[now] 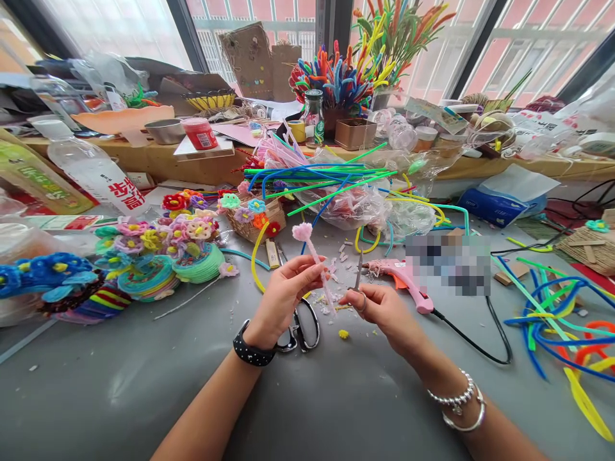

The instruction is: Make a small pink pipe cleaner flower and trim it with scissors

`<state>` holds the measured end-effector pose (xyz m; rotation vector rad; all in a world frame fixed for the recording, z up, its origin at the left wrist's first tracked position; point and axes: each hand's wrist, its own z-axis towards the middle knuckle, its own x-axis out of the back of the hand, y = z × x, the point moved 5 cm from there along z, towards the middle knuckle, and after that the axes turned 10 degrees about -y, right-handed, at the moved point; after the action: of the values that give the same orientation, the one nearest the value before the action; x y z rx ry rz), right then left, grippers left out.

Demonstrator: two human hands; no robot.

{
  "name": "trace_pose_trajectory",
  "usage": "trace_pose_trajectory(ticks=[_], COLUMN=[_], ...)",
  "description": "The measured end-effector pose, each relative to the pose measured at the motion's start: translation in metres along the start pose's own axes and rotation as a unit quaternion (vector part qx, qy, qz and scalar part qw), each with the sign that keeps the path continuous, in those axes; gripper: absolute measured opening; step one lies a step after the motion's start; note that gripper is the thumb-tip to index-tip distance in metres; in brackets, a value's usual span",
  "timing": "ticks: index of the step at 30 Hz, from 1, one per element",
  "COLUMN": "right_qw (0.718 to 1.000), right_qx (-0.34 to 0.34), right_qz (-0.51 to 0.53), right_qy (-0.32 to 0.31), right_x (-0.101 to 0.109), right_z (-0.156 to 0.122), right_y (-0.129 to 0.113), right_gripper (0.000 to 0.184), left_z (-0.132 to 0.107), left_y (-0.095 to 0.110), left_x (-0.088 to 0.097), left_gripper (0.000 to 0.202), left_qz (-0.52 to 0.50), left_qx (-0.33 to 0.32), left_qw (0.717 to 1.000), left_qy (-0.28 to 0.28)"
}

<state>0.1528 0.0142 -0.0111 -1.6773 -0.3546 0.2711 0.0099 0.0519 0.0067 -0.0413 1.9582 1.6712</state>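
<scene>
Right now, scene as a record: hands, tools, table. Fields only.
left hand: pinches pink pipe-cleaner flower by its stem, fuzzy head up
right hand: holds small scissors, finger through a ring, blades pointing up
between hands: pink trimmings on grey table
by left wrist: black scissors, lying flat
right of right hand: pink glue gun, cord trailing
far left: flower baskets

A grey worktop (120,397) fills the lower frame. Black scissors (303,328) lie at its centre, with a pink glue gun (403,282) and its black cord (480,346) to the right. Flower baskets (158,256) sit at the left, loose pipe cleaners (552,307) at the right edge, and a bagged heap of pipe cleaners (336,186) at upper centre.
</scene>
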Motion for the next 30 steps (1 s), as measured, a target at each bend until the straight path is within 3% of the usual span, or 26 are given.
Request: trace_pose_trajectory(ticks=[6,11,15,20,30], right_qw=[0.993,0.966,0.944,0.929,0.952], right_qx=[0.056,0.08,0.069,0.069,0.093], right_qz=[-0.046,-0.152,-0.268,-0.306,-0.256], right_qy=[-0.09,-0.191,-0.181,-0.197,-0.139], right_x=[-0.007,-0.025,-0.029,-0.032,-0.041], right_z=[0.001,-0.007,-0.009,-0.01,-0.005], right_y=[-0.001,-0.011,-0.012,-0.008,-0.007], right_gripper=[0.059,0.074,0.073,0.067,0.057], left_z=[0.0,0.0,0.001,0.001,0.003], left_y=[0.003,0.001,-0.001,-0.002,-0.004], left_x=[0.001,0.004,0.005,0.003,0.005], left_gripper=[0.018,0.016,0.015,0.015,0.014], left_qz=[-0.05,-0.062,-0.071,-0.072,-0.073], left_qx=[0.008,0.007,0.005,0.012,0.007], left_qw=[0.999,0.998,0.997,0.997,0.997], left_qy=[0.019,0.023,0.021,0.023,0.023])
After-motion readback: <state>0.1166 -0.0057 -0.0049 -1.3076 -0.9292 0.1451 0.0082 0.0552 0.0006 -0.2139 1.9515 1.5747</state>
